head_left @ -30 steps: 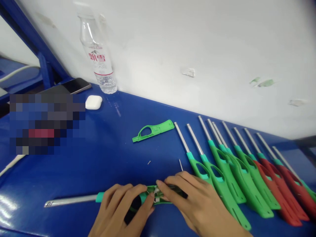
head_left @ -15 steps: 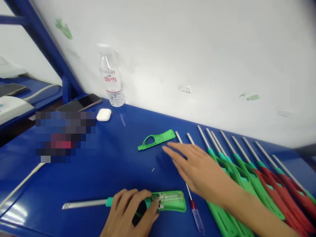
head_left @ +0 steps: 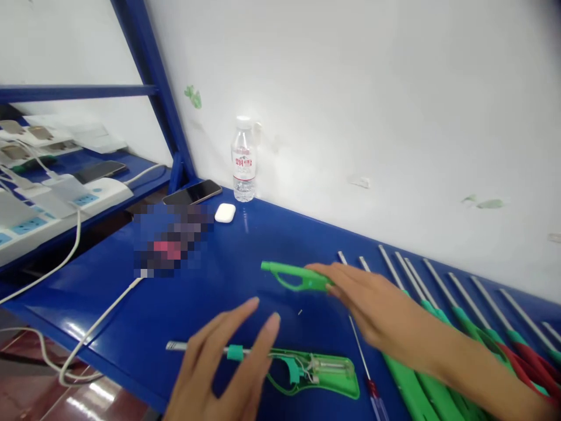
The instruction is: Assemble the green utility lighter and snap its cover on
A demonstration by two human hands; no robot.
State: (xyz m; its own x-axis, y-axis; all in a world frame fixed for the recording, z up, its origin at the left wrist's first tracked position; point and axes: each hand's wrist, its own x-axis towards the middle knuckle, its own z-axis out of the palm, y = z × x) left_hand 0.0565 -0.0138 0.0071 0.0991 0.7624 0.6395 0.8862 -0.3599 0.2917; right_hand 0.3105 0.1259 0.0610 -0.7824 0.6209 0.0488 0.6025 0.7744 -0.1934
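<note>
My right hand (head_left: 368, 295) has its fingers closed on the wide end of a green lighter casing half (head_left: 293, 277), which has a trigger loop and is raised off the table. My left hand (head_left: 221, 371), fingers spread, hovers over an opened stick lighter (head_left: 328, 383). That lighter lies with its metal tube to the left; a clear fuel tank (head_left: 335, 365), thin wires and a teal trigger (head_left: 294, 370) show in its green lower half. A screwdriver (head_left: 371, 386) lies to its right, partly under my right arm. Between the hands is a tiny screw (head_left: 300, 312).
Several green and red stick lighters (head_left: 421, 362) lie in a row at right. At the back stand a water bottle (head_left: 244, 166), a white earphone case (head_left: 225, 213) and a phone (head_left: 193, 194). A cable (head_left: 105, 318) crosses the table's left side beside a pixelated object (head_left: 173, 237).
My right hand has taken hold of the casing half and lifted it. My left hand has let go of the opened lighter and spread its fingers. The camera view has turned left.
</note>
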